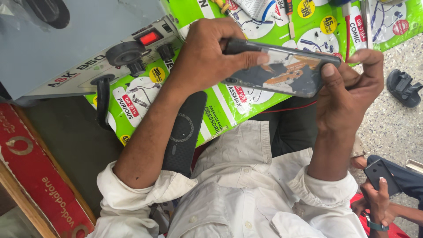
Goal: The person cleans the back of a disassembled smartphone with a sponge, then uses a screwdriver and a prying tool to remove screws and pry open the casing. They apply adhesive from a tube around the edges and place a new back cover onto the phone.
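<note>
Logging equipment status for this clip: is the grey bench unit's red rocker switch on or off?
Cannot tell for sure. The red rocker switch on the grey bench unit looks bright, perhaps lit, but its position is unclear.

I see the phone (282, 70) with a glossy, smooth back that looks like glass, and a dark matt rim. The bench (229, 110) is covered with shiny green printed sheet, maybe plastic. At far left, the grey box (66, 44) seems painted metal, matt. My shirt (238, 194) is white woven cloth, slightly creased.
</note>
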A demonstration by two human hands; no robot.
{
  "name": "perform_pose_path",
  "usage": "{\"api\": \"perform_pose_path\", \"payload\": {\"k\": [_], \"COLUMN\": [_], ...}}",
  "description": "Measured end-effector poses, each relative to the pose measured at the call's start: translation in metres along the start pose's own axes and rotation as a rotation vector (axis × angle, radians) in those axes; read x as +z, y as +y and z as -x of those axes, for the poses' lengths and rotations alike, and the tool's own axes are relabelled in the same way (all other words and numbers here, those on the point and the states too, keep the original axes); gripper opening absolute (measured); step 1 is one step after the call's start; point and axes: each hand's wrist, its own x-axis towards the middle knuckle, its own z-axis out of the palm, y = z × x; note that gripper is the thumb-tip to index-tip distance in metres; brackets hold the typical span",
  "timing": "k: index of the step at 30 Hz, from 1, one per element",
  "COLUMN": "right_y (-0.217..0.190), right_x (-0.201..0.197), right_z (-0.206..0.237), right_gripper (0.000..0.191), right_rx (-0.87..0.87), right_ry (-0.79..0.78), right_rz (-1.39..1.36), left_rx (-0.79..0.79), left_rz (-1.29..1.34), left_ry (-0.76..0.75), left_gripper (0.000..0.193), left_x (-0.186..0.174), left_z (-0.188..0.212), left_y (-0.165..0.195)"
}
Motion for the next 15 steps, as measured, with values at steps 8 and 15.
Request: {"api": "perform_pose_path", "payload": {"k": [8, 15], "right_y": [0.006, 0.009], "right_x": [0.031, 0.017], "right_z": [0.016, 0.022], "right_gripper": [0.034, 0.032], "right_rx": [-0.190, -0.188], "right_ry": [0.105, 0.104], "right_rz": [-0.115, -0.138], "left_rx": [0.048, 0.205], "left_rz": [0.100, 0.148], "left_ry": [0.065, 0.132], "left_gripper": [0.028, 0.034], "left_x": [-0.006, -0.004], "left_z": [-0.003, 0.002], "left_y": [-0.002, 0.003]}}
